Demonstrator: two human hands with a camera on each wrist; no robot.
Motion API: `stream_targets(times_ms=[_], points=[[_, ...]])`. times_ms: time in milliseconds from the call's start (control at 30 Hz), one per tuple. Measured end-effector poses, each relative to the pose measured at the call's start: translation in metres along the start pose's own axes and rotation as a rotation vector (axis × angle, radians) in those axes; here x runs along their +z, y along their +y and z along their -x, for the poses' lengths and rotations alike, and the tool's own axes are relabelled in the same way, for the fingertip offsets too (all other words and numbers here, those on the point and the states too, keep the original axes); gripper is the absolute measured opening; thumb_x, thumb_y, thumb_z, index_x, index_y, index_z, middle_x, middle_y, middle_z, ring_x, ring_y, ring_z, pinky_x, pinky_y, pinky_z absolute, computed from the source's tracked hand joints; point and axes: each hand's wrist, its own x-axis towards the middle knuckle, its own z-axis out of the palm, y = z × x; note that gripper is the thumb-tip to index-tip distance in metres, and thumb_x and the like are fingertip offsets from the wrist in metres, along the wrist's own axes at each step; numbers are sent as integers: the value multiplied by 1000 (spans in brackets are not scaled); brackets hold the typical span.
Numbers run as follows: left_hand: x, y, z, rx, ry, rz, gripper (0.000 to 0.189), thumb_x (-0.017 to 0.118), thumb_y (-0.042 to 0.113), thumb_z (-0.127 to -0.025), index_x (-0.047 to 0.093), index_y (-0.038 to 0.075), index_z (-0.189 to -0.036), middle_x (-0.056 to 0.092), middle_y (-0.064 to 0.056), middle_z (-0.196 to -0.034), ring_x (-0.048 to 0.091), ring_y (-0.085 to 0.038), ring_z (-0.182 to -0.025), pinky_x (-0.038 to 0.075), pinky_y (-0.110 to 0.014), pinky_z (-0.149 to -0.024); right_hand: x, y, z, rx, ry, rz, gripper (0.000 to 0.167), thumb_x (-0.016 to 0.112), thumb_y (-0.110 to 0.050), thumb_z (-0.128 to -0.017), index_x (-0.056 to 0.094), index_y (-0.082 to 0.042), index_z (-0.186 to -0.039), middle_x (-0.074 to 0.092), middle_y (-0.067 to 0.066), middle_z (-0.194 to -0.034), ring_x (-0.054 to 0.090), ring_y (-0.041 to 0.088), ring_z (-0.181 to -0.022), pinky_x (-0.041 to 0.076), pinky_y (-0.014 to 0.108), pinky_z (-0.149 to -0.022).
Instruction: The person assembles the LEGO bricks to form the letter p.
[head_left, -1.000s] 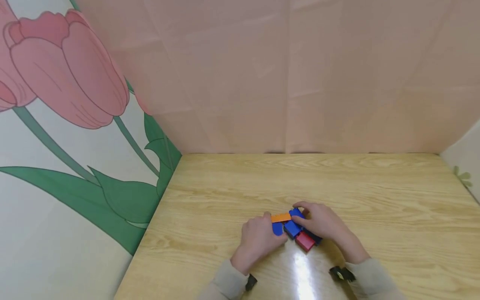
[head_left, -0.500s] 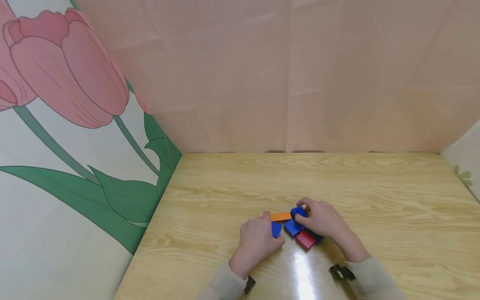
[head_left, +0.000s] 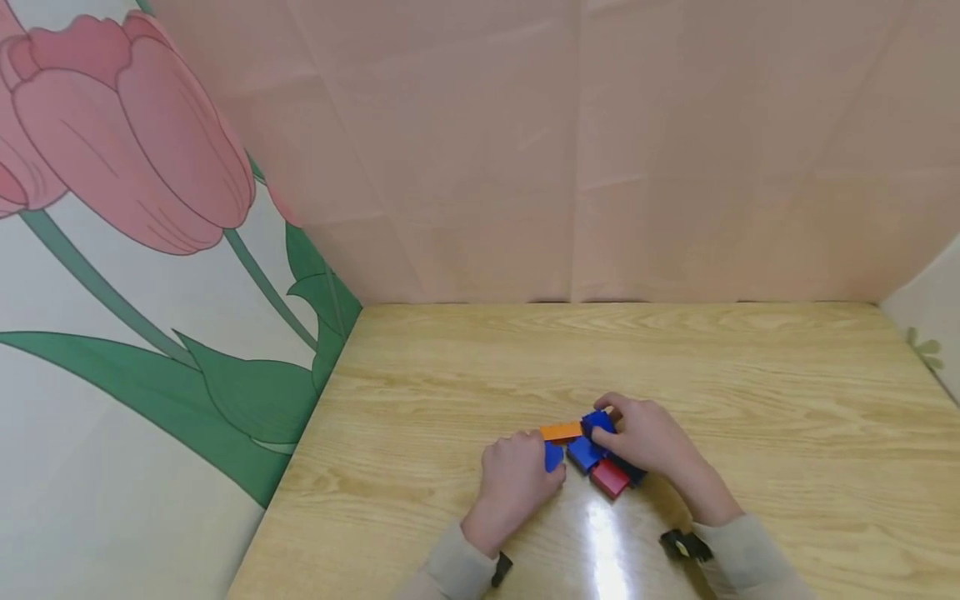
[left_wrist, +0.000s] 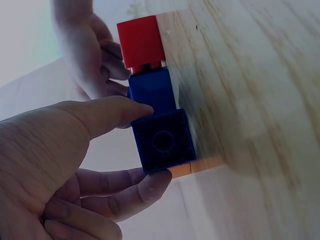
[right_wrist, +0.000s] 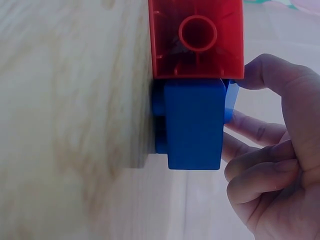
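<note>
My left hand [head_left: 513, 479] pinches a blue toy building brick [head_left: 553, 457] between thumb and fingers. The left wrist view shows that brick's hollow underside [left_wrist: 165, 142]. An orange brick [head_left: 561, 432] lies just behind it. To its right sit a blue brick [head_left: 584, 455] and a red brick [head_left: 610, 479], close together. My right hand [head_left: 648, 433] grips a blue brick [head_left: 598, 421] at the back right of this cluster, with thumb and fingers on its sides. A dark blue brick [head_left: 633, 473] shows partly below the right hand. In the right wrist view, the red brick [right_wrist: 197, 35] adjoins a blue brick [right_wrist: 195, 125].
The bricks lie on a wood-grain table [head_left: 450, 367]. A pinkish cloth wall [head_left: 525, 167] rises at the back edge, and a tulip-printed panel [head_left: 142, 150] borders the left. Light reflects off the table [head_left: 606, 550] in front of the bricks.
My right hand and its blue brick have shifted slightly right and away from me. The left hand has moved very little, still holding its blue brick.
</note>
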Motion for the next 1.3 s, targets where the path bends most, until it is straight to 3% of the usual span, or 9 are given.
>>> stream_targets(times_ms=[433,900,1100,1300], points=[[1,-6,5,45,74,-19,48,76,58,-87,75,13,-105,66,-1,-76,52,-13,-52,43,-27,-47,-1,0,2,-17,15,-14,43,77,-34,-92,68,-7,-125,74,8,-101,63,12,-75,54,39,-68],[-3,-11,8,49,89,28,50,75,57,-86,71,17,-114,66,-2,-81,53,-14,-52,44,-28,-46,-2,0,4,-12,14,-16,44,76,-34,-92,67,-9,-127,74,9,-103,65,16,-80,56,44,-72],[-16,-14,3,59,120,63,52,73,59,-86,70,17,-116,68,-1,-86,47,-11,-52,42,-27,-46,-4,-1,5,-18,40,-14,41,77,-33,-92,68,-9,-124,74,11,-103,64,16,-77,55,42,-69],[-23,-21,-9,98,179,177,46,75,55,-88,67,15,-111,67,3,-86,45,-8,-51,39,-24,-47,-4,2,5,-39,87,-20,41,78,-31,-91,68,-8,-124,75,14,-104,68,19,-79,56,44,-69]])
